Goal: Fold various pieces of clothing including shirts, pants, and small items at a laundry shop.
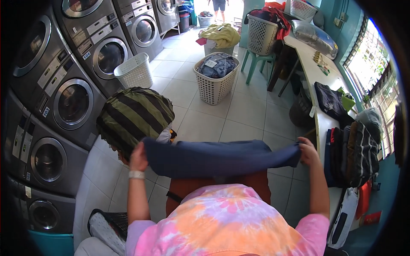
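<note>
A dark navy piece of cloth (222, 158), its exact kind unclear, is stretched sideways in front of me, slightly blurred. My left hand (138, 158) is closed on its left end. At the other end, my right hand (308, 152) pinches the right edge. The cloth sags a little between the hands, above my lap. Just beyond my left hand is a heap covered by a green and black striped cloth (136, 117). To the right of my right hand lies a stack of folded clothes (353, 149) on the long white table (304, 50).
Stacked front-loading machines (72, 103) line the left side. A white basket (136, 71) stands beside them. Ahead is a beige basket (213, 90) of dark clothes; behind it lies yellow-green cloth (221, 36). A green stool (259, 60) bears another full basket (261, 35). Someone (219, 6) stands at the far doorway.
</note>
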Available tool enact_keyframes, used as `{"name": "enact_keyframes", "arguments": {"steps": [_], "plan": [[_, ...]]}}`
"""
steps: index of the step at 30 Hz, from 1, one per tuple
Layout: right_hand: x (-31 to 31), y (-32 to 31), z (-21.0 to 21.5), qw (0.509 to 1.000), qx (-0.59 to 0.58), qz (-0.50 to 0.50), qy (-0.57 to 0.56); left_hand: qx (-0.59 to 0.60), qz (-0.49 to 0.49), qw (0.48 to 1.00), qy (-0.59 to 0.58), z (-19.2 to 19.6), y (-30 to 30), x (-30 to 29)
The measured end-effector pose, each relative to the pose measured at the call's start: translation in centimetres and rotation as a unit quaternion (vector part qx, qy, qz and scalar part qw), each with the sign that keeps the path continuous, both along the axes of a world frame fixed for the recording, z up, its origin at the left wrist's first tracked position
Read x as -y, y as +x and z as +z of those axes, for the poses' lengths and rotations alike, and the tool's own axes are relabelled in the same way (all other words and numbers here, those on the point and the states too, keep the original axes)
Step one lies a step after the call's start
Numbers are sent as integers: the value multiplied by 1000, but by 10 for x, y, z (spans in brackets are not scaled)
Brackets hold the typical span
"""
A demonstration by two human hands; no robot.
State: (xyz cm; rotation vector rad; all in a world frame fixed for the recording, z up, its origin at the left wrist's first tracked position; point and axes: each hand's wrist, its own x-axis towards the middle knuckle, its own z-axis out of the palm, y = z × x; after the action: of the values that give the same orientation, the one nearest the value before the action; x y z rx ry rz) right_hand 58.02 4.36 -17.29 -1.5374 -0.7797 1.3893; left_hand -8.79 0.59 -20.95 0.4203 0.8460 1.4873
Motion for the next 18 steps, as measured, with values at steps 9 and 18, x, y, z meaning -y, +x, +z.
{"name": "enact_keyframes", "arguments": {"steps": [9,18], "plan": [[-14,-16,-88,918,119,206,-319,-205,-170,952,-148,-103,31,16],[-44,-12,-45,977,190,15,-99,-306,-177,935,-13,-26,45,-57]]}}
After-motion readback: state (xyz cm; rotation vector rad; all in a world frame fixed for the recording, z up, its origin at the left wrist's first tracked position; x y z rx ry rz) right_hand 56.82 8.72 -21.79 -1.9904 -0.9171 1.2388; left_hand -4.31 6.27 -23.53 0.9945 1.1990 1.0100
